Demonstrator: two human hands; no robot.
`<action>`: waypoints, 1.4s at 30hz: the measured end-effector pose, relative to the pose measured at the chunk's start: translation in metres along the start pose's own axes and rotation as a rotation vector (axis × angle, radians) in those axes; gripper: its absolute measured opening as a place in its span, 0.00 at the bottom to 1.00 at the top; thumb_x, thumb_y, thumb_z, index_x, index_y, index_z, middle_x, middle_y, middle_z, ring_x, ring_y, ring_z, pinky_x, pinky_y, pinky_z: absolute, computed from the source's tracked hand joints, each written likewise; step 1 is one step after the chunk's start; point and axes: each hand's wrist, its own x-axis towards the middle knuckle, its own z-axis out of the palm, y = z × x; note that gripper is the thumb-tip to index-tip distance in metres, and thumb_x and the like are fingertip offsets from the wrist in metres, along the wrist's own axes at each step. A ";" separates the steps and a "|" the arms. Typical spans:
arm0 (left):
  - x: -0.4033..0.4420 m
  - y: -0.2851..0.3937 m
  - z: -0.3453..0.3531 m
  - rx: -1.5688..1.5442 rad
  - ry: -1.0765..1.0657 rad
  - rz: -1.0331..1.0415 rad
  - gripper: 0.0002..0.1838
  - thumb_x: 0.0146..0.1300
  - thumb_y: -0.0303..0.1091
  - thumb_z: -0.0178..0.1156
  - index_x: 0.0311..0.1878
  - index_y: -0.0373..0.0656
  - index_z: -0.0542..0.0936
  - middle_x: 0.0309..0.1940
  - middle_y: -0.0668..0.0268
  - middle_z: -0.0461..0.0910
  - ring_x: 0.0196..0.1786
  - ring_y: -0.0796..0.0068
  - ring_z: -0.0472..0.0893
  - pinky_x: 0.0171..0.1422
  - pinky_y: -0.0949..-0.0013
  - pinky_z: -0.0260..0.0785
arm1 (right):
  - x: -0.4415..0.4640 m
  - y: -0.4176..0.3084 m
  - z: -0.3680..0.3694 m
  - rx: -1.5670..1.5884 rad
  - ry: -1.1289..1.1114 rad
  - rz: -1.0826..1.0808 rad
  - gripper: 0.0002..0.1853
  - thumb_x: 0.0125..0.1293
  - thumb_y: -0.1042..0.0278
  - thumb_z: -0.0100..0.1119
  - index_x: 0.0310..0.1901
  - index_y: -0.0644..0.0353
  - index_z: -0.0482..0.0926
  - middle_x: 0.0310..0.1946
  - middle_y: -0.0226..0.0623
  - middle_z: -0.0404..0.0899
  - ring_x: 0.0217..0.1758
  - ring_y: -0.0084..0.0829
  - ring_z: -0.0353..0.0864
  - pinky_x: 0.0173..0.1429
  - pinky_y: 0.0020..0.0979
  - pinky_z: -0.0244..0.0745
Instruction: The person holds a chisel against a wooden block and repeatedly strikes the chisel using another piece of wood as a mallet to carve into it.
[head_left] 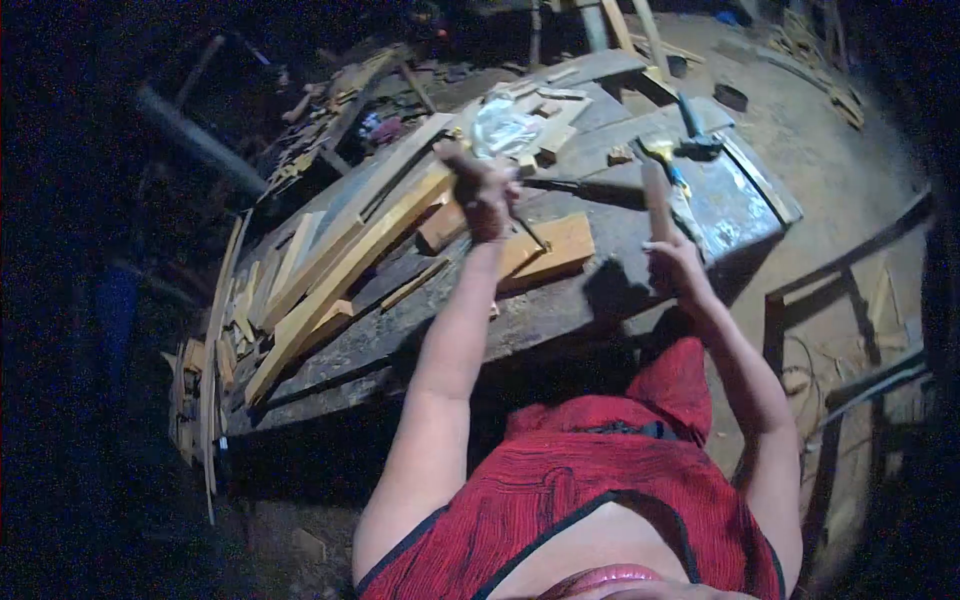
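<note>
My left hand (485, 200) is closed around a chisel (530, 232), its handle top sticking out above the fist. The chisel's metal shaft slants down to the top of an orange-brown wooden block (560, 248) on the workbench. My right hand (675, 265) grips a flat wooden piece (656, 200), held upright to the right of the block; whether it is a mallet I cannot tell. Between the hands, behind the block, lies a long dark tool (600, 191) whose kind is unclear.
Long planks (350, 260) and offcuts cover the left of the workbench (400, 335). A clear plastic bag (505, 125) sits farther back. At right lie a blue-handled hammer (690, 120) and a shiny sheet (738, 215). A wooden frame (830, 290) stands on the floor.
</note>
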 end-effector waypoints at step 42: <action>-0.001 -0.017 0.010 0.221 0.008 0.031 0.08 0.48 0.32 0.59 0.28 0.41 0.71 0.18 0.67 0.72 0.21 0.73 0.74 0.27 0.66 0.67 | 0.000 -0.165 0.082 -0.377 -0.254 -0.287 0.30 0.49 0.67 0.61 0.55 0.63 0.64 0.28 0.34 0.74 0.23 0.22 0.73 0.23 0.26 0.69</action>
